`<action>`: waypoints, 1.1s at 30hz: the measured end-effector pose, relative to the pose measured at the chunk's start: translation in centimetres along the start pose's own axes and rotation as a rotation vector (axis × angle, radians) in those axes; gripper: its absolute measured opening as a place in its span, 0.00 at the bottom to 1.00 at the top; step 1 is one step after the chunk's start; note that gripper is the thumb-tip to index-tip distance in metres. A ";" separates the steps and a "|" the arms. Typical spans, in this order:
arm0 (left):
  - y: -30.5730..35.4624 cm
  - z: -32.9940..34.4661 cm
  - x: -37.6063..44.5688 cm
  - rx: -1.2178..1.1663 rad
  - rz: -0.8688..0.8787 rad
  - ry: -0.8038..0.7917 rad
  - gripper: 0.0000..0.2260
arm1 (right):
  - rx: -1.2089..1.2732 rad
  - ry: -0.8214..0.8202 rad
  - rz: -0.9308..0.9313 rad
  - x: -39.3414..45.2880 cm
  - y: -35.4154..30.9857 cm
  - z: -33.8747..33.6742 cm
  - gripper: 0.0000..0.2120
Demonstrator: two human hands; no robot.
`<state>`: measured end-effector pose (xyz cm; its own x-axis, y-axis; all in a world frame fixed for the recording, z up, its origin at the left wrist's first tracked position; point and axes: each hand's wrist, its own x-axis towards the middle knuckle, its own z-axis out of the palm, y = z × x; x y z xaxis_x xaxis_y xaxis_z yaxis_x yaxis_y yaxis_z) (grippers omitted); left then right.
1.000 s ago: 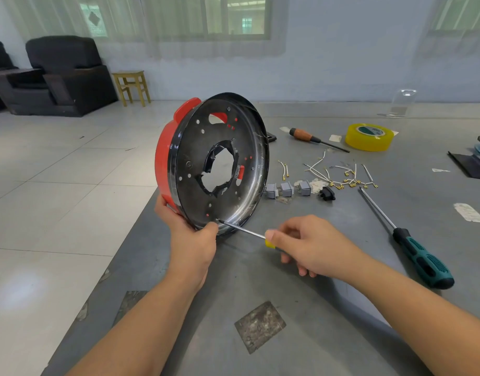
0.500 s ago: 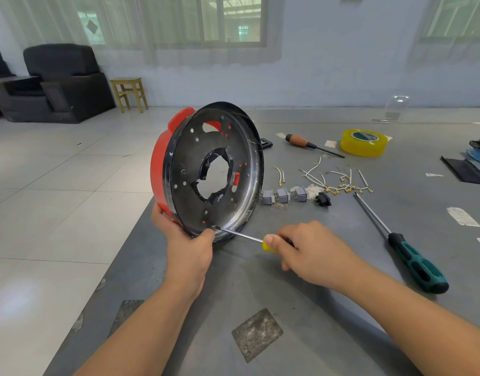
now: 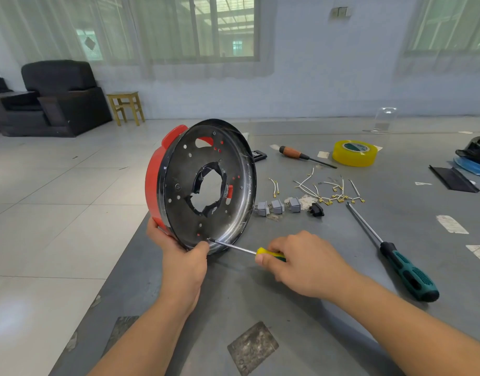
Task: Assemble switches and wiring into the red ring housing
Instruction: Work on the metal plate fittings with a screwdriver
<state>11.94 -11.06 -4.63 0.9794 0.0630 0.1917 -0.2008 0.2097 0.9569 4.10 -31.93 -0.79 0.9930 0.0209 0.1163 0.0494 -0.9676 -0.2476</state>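
Note:
The red ring housing [image 3: 153,183] with its black metal plate [image 3: 184,185] stands on edge at the table's left side. My left hand [image 3: 183,263] grips its lower rim. My right hand [image 3: 304,264] holds a small yellow-handled screwdriver [image 3: 234,247], whose tip touches a hole low on the plate, just above my left thumb. Three grey switches [image 3: 278,207] and a black switch [image 3: 317,209] lie on the table to the right of the housing. Several short wires with brass terminals [image 3: 325,189] lie behind them.
A long green-handled screwdriver [image 3: 408,272] lies right of my right hand. A brown-handled screwdriver [image 3: 293,152] and a yellow tape roll [image 3: 354,153] lie farther back. Black and blue parts [image 3: 474,158] sit at the far right. The table's left edge [image 3: 106,294] runs beside my left arm.
The view has shifted slightly, so the housing and hands sit lower in frame. Both hands keep the same grip and the screwdriver tip stays at the same hole.

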 end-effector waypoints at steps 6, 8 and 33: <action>-0.2 0.0 0.1 -0.034 -0.001 0.023 0.43 | 0.094 0.009 0.017 0.3 -0.7 -0.3 0.19; -0.2 0.0 0.1 -0.032 0.000 0.017 0.42 | 0.065 0.034 0.033 0.5 -0.6 -0.6 0.20; 0.5 0.3 -0.6 0.037 -0.009 -0.006 0.42 | 0.489 -0.262 0.156 0.5 -0.3 -1.2 0.22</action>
<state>11.29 -11.26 -4.21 0.9813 0.0553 0.1842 -0.1911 0.1739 0.9660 4.48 -31.97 0.51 0.9828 0.0091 -0.1844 -0.1182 -0.7364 -0.6661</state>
